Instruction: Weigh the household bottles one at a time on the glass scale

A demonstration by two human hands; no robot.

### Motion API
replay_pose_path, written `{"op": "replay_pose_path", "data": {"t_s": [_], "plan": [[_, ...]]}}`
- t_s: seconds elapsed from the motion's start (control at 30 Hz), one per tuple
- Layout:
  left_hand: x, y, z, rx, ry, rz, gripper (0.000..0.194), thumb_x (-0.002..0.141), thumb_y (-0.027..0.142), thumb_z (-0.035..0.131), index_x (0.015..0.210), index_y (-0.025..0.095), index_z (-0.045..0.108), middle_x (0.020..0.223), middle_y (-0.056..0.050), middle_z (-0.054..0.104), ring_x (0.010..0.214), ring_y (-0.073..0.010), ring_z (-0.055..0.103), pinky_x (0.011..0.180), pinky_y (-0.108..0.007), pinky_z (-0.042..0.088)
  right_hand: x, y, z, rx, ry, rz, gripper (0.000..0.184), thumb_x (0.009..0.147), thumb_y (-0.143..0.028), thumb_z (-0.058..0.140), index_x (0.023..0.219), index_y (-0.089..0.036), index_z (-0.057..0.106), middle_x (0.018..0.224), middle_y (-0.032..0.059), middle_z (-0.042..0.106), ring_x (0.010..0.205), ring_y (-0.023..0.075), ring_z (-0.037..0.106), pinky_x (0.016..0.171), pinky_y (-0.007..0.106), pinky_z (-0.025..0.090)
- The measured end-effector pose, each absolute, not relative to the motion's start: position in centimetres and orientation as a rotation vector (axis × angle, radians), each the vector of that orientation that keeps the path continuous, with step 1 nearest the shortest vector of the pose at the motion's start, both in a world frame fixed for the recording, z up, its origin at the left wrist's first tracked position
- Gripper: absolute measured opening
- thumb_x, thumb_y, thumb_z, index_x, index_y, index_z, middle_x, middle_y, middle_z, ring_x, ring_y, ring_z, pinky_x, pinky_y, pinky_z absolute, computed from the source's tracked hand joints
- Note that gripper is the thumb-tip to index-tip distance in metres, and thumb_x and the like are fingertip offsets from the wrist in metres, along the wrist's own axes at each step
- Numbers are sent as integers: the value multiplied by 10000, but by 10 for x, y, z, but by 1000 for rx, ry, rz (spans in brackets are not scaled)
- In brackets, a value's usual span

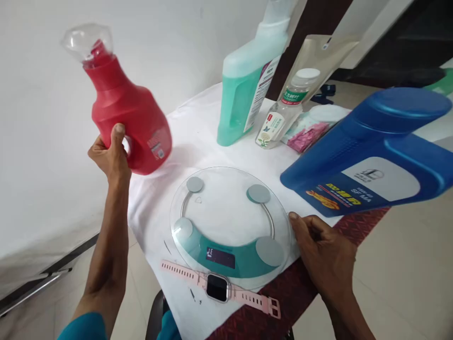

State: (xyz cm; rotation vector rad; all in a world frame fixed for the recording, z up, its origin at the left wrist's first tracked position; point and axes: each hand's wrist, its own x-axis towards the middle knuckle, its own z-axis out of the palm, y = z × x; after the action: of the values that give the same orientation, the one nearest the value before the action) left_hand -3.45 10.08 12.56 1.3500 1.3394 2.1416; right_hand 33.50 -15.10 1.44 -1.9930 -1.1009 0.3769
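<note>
My left hand (113, 152) is wrapped round the handle of a red detergent bottle (138, 118) with a clear cap. It holds the bottle tilted, over the left edge of the table. A round glass weighing scale (222, 212) lies on the white cloth, its small display (220, 257) lit with characters I cannot read well. My right hand (322, 245) is at the scale's right rim, thumb and fingers pinched on the glass edge. Just in front of the scale lies a pink-strapped smartwatch (217, 287) with a dark screen.
Behind the scale stand a green liquid bottle (240, 94), a clear plastic bottle (283, 113), a pink-flowered pack (307, 134) and a beige pouch (311, 61). A large blue oil bottle (357, 151) stands at the right, near my right hand. A white wall (159, 47) borders the left side.
</note>
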Motion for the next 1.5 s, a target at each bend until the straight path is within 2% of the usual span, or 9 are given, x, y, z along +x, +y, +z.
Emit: {"op": "replay_pose_path", "data": {"t_s": [0.3,0.4,0.6,0.73,0.83,0.93,1.07,1.23,1.5], "plan": [[-82,193,106,1100,1529,2362,691,944,72,842,571,221,280,598,79,259,651,-94,256,626,-261,274,335,-149,14,-1983,-1053,413,739,978,-925,584,644,-267,551,556,-45,459,529,148,437,603,362,348],[-91,211,103,1086,1558,2390,720,985,143,856,598,225,253,624,71,257,676,-107,269,649,-259,315,334,-148,14,-1970,-1064,399,712,1001,-882,580,637,-272,527,553,-47,454,530,147,425,614,360,354],[-118,230,91,1194,1684,2348,733,964,660,883,737,250,320,786,19,392,835,-179,440,904,-371,539,331,-146,17,-1946,-1077,380,696,1025,-854,567,652,-269,520,562,-35,504,532,150,456,621,353,365],[-91,193,95,1347,1785,2465,660,923,751,837,1081,276,406,1278,-109,558,1349,-361,506,1298,-675,410,331,-146,18,-1913,-1060,402,708,1033,-849,551,636,-266,492,548,-32,498,531,141,431,604,339,353],[-26,160,102,1672,1590,2457,654,949,697,809,1255,245,448,1573,-212,481,1631,-406,348,1381,-677,353,331,-146,18,-1884,-1034,420,674,1030,-807,570,636,-267,481,542,-39,463,533,137,411,598,334,340],[57,150,105,1918,1275,1910,616,915,737,845,1207,277,557,1325,-137,630,1304,-349,653,1225,-558,538,332,-147,16,-1867,-1005,440,633,1024,-753,589,638,-269,456,547,-46,441,531,133,398,605,335,330],[152,174,107,1746,1000,1568,751,783,854,954,1080,256,613,1106,-99,678,1108,-285,702,974,-424,588,333,-146,14,-1855,-972,455,602,1020,-704,604,636,-266,447,552,-48,436,539,131,402,614,333,330],[216,203,108,1549,957,1347,666,810,725,1001,762,261,524,666,24,496,681,-171,558,638,-310,462,334,-145,14,-1833,-956,478,617,1031,-702,595,628,-266,431,544,-46,433,533,130,402,601,326,325],[209,188,105,1322,1140,1699,665,930,572,872,674,269,339,560,91,301,497,-89,328,520,-309,338,336,-146,16,-1807,-955,488,644,1065,-713,558,631,-272,376,533,-46,395,530,134,376,594,322,327]]}}
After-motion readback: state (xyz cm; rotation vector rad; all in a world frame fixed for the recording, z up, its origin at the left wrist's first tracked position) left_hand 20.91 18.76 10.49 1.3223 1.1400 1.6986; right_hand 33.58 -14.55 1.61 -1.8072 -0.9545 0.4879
